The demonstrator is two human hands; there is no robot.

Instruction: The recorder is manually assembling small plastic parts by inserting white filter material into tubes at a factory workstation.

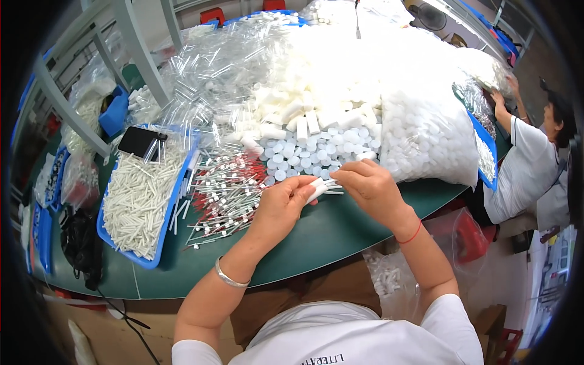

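Both hands meet just above the near side of the table. My left hand [283,202] is closed round white foam-like cylinders [317,190], with thumb and fingertips on them. My right hand [372,187], beside it, has its fingers pinched on thin white sticks [331,184] whose ends show at the cylinders; how far they go in I cannot tell. Behind the hands lies a heap of translucent round discs [298,157], and beyond it a heap of white cylinders [292,112]. Left of my left hand are piled thin red and white sticks with small white blocks [225,194].
A blue tray [148,264] of short white sticks holds a black phone [141,143]. Clear tubes [213,61] are heaped behind. A bulging bag of white pieces [426,137] stands right of the discs. Grey metal bars [139,52] rise at left. Another person [529,158] works at right.
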